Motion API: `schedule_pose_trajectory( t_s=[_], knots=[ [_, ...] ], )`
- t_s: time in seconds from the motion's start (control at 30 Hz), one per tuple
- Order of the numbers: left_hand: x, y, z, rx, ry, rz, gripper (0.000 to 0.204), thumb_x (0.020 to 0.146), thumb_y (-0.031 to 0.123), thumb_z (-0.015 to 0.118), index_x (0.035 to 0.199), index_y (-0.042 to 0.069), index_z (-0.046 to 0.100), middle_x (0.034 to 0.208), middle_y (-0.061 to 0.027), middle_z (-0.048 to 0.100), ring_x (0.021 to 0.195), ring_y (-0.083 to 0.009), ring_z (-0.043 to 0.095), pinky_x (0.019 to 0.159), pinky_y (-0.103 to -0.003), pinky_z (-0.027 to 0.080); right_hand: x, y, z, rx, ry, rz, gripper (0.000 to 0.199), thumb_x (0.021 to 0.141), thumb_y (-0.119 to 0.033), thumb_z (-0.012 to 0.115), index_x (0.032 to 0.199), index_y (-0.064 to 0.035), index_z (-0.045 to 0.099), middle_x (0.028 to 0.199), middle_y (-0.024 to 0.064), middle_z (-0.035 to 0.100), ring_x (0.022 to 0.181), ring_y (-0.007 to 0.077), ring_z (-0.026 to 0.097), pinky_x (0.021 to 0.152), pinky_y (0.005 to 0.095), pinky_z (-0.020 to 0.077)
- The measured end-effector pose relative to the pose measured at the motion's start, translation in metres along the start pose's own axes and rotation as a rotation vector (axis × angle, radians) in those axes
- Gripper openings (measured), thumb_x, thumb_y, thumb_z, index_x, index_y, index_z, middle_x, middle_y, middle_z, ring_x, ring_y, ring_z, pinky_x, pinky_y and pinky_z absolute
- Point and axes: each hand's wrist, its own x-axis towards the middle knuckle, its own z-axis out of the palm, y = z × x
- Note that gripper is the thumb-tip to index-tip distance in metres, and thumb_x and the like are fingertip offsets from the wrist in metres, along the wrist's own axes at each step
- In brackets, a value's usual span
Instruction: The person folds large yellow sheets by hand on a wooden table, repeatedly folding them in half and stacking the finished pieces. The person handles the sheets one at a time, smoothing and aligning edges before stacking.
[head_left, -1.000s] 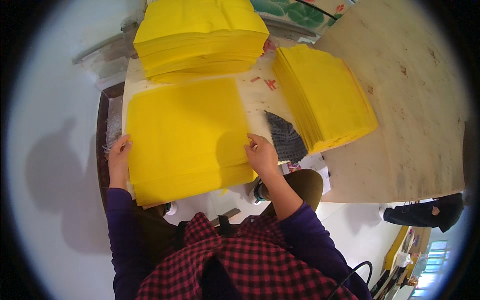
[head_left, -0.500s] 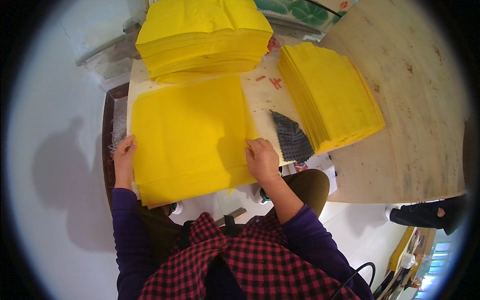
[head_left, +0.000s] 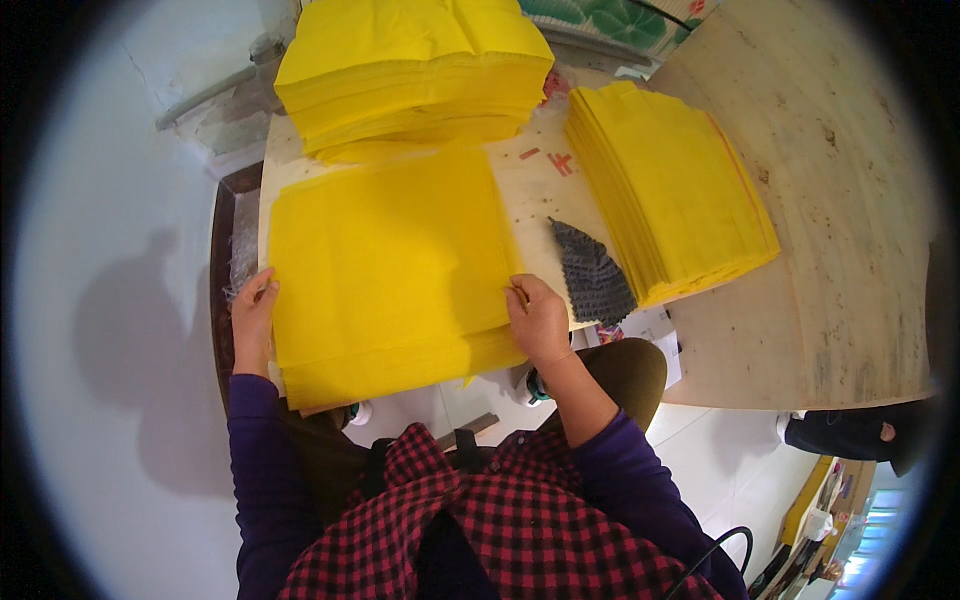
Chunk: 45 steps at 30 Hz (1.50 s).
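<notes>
A yellow cloth sheet (head_left: 390,270), thin and roughly square, is spread in front of me, its near edge reaching the table's front. My left hand (head_left: 254,320) is closed at its left edge, thumb and fingers pinching the margin. On the opposite side my right hand (head_left: 541,322) grips the right edge, fingers curled over it. Whether more layers lie under this sheet is hard to see. Just right of my right hand lies a dark grey ribbed cloth (head_left: 594,275) with zigzag-cut edges.
A tall stack of folded yellow cloth (head_left: 410,90) stands behind the sheet. Another yellow stack (head_left: 680,195) leans at the right on the wooden table (head_left: 830,230). A white wall (head_left: 120,300) is close on my left. Another person's dark-clad leg (head_left: 850,430) shows at far right.
My right hand has shifted slightly right along with the sheet's right edge. My left hand keeps its hold at the left edge. The whole view has moved slightly.
</notes>
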Motion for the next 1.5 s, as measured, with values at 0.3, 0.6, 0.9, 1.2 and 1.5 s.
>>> schedule_pose_trajectory(
  t_s=[0.3,0.6,0.9,1.2,1.5],
  knots=[
    [-0.005,0.009,-0.001,0.085,-0.038,-0.004,0.031,0.094,0.015,0.056,0.123,0.003,0.058,0.111,-0.0049,0.062,0.092,-0.0118,0.058,0.076,-0.024,0.045,-0.001,0.03,0.012,0.198,0.062,0.391,0.015,0.081,-0.013,0.067,0.091,-0.0013,0.065,0.071,0.0085,0.065,0.061,0.0142,0.06,0.061,0.0287,0.0478],
    [-0.003,-0.002,-0.008,-0.115,-0.012,0.022,0.031,0.094,0.018,0.057,0.122,0.004,0.058,0.103,-0.0026,0.062,0.083,-0.0113,0.058,0.068,-0.024,0.045,0.001,0.049,0.013,0.376,0.066,0.346,0.01,0.084,-0.005,0.065,0.087,0.0043,0.064,0.075,0.0058,0.065,0.066,0.0096,0.058,0.062,0.0236,0.0461],
    [-0.01,0.008,-0.013,-0.215,-0.008,-0.09,0.033,0.094,0.016,0.057,0.123,0.0,0.055,0.099,-0.0054,0.06,0.078,-0.0112,0.056,0.063,-0.024,0.046,0.013,0.032,0.002,0.502,-0.031,0.538,0.011,0.088,-0.008,0.064,0.092,0.0018,0.061,0.08,0.0034,0.064,0.066,0.01,0.058,0.058,0.024,0.0452],
    [-0.018,0.011,-0.022,-0.172,-0.035,-0.109,0.046,0.089,0.018,0.062,0.13,0.001,0.047,0.1,-0.008,0.058,0.075,-0.012,0.056,0.062,-0.024,0.046,0.016,0.03,0.0,0.534,-0.063,0.641,0.007,0.089,-0.013,0.063,0.087,-0.0068,0.059,0.073,-0.0001,0.059,0.052,0.0084,0.047,0.044,0.0243,0.0334],
    [-0.028,0.008,-0.028,0.043,-0.075,0.075,0.047,0.081,0.012,0.069,0.123,0.001,0.051,0.096,-0.0119,0.063,0.084,-0.0178,0.061,0.072,-0.028,0.048,0.021,0.02,-0.004,0.534,-0.159,0.651,0.011,0.091,-0.013,0.06,0.088,-0.0025,0.058,0.068,0.0026,0.057,0.045,0.01,0.042,0.041,0.0265,0.0303]
  ],
)
